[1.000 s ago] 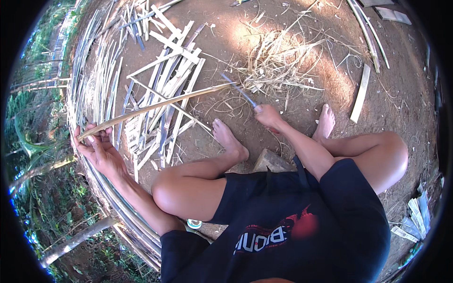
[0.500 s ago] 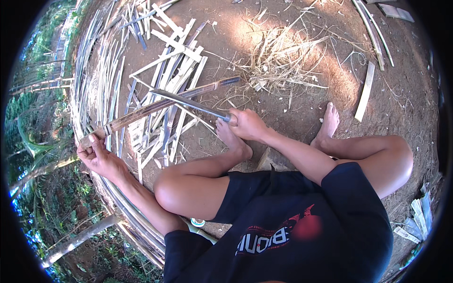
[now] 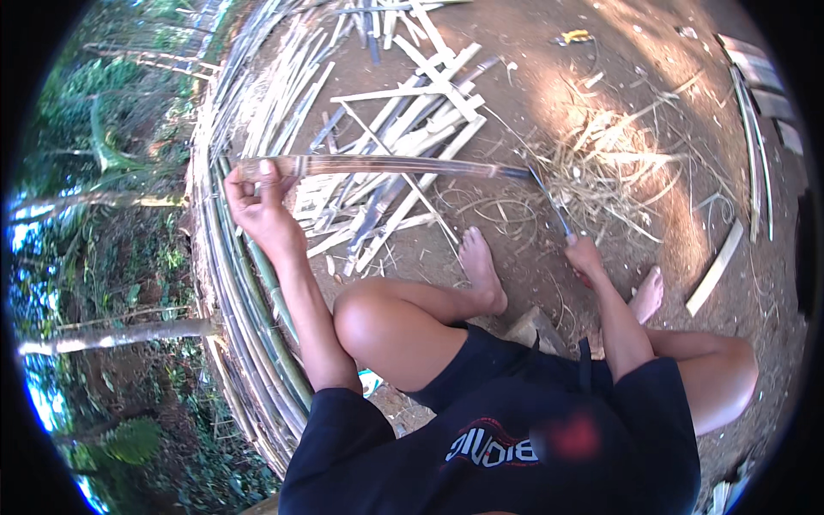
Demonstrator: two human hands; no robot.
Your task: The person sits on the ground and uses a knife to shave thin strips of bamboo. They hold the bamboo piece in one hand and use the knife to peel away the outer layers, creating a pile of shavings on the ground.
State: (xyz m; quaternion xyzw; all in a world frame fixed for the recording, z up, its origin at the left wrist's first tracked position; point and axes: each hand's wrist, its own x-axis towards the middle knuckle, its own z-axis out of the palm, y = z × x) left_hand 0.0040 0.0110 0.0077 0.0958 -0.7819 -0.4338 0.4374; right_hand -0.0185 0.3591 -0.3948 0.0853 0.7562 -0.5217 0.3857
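Note:
My left hand [image 3: 273,210] grips the left end of a split bamboo strip [image 3: 386,165], brown with a darker far tip, with the thumb on top. The strip reaches out to the right, nearly level across the view. My right hand [image 3: 584,256] is closed round the handle of a long knife [image 3: 556,204], between my bare feet. The blade shows thin and nearly edge-on, pointing up and left to the strip's dark tip. Whether blade and strip touch, I cannot tell.
Cut bamboo slats [image 3: 421,120] lie in a criss-cross heap beyond the strip. A pile of thin shavings [image 3: 618,154] is at the right. Long bamboo poles [image 3: 257,300] run along the left. A wooden block [image 3: 536,330] stands between my legs; a yellow-handled tool [image 3: 573,37] lies far off.
The knife has swung from lying across the strip's middle to its far tip, and my right hand has moved right. The strip is now more level, and the whole view has shifted.

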